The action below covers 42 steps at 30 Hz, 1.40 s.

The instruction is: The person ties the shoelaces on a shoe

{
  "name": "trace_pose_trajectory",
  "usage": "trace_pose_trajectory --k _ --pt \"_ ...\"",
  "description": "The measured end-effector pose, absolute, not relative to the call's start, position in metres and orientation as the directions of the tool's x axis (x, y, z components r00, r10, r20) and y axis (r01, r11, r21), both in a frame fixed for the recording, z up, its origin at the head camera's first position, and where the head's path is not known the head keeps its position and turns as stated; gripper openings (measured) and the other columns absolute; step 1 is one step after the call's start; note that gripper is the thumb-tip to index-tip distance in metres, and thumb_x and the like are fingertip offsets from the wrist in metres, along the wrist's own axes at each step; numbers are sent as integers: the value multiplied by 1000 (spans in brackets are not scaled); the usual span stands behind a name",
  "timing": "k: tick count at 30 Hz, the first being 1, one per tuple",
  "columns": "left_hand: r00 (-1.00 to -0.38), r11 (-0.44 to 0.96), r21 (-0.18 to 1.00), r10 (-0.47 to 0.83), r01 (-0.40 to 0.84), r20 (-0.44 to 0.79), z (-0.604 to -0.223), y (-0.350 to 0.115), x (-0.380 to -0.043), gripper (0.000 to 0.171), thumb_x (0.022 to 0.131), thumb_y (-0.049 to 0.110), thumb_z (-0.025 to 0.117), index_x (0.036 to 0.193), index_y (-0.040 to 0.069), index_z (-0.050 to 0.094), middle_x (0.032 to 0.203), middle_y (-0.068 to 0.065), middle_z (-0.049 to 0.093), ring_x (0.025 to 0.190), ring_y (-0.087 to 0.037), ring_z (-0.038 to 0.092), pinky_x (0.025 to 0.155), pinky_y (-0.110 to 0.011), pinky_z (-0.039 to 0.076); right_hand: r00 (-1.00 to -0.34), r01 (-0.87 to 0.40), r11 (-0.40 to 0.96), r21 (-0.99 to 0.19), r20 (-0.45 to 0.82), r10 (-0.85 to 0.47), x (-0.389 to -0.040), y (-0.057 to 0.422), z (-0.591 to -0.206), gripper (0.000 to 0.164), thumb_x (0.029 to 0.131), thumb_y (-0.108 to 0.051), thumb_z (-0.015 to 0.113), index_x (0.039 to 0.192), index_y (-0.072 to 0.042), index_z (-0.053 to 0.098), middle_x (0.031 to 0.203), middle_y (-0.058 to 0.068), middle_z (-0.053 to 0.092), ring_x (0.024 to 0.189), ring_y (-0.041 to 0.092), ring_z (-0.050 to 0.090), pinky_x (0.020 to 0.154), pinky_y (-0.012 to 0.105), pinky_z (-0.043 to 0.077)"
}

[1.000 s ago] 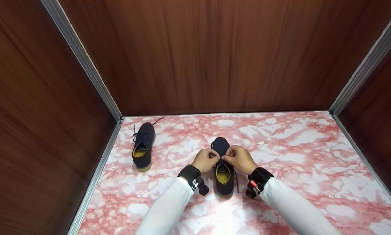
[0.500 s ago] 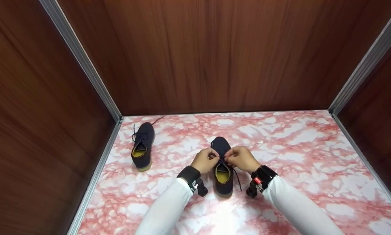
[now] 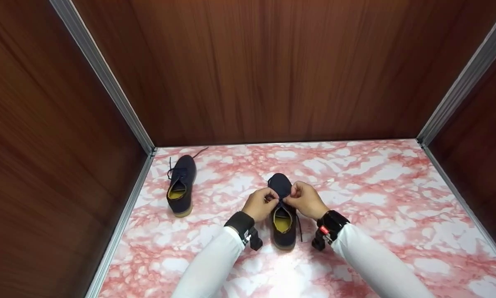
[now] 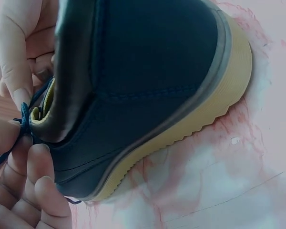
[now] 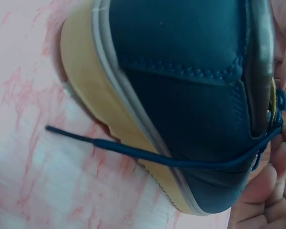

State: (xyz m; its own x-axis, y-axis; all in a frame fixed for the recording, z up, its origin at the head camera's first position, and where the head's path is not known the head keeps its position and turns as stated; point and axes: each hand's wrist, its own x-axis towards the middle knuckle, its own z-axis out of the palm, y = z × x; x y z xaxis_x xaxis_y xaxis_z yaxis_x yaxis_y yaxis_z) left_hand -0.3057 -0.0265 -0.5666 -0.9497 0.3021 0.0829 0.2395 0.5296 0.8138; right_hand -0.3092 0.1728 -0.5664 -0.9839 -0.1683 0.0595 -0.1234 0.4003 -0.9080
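A dark navy shoe [image 3: 284,240] with a yellow lining and a pale sole stands on the patterned surface, toe pointing away. At its throat, the left hand [image 3: 257,204] pinches the navy shoelace [image 4: 25,117] between thumb and forefinger. Just across from it the right hand [image 3: 309,203] also pinches the lace, close to the knot. One loose lace end [image 5: 133,151] hangs down the shoe's right side in the right wrist view. Fingers partly hide the knot, so its exact form is unclear.
A matching shoe [image 3: 182,186] with loose laces stands at the left. Brown wood-grain panels [image 3: 273,74] with metal corner strips [image 3: 111,82] enclose the red-and-white marbled surface [image 3: 376,198] at the back and both sides.
My right hand shifted slightly right, then came back left toward the knot. The loose lace end beside the shoe swung a little. My left hand and both shoes stayed nearly still.
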Motion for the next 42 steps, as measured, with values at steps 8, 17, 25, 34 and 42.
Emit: trace_pose_trajectory --k 8,17,25,34,42 --pt "-952 544 804 293 240 86 -568 -27 -305 5 99 16 71 99 11 73 94 -3 73 80 -5 59 76 -22 50 -978 -206 443 -872 171 -120 -308 169 -575 33 85 -6 85 78 -5 53 73 -2 62 66 4 57 62 17 44" --pt "-955 523 823 286 220 74 -569 -28 -304 6 99 16 70 100 11 72 97 -4 74 84 -6 62 79 -25 53 -969 -228 532 -816 135 -207 -300 178 -581 10 92 -15 80 91 -7 73 84 4 73 71 4 61 65 18 48" --pt "-948 515 818 300 258 110 -571 -28 -304 7 99 13 70 102 8 73 97 -5 75 83 -4 61 80 -23 53 -963 -237 501 -832 132 -236 -300 178 -579 12 94 -12 78 95 -1 74 90 9 76 77 6 66 69 17 52" --pt "-942 511 814 311 278 126 -571 -28 -304 6 99 11 70 102 8 73 98 -5 75 83 -4 59 79 -23 52 -979 -160 428 -890 86 -186 -306 171 -574 15 91 -2 76 105 1 71 89 13 74 75 8 64 69 16 50" --pt "-944 494 826 305 271 128 -572 -32 -301 6 97 12 72 102 10 74 98 -4 75 82 -4 63 78 -22 53 -964 -206 473 -856 95 -247 -308 169 -575 13 95 -4 73 107 0 77 100 16 79 82 10 69 72 15 53"
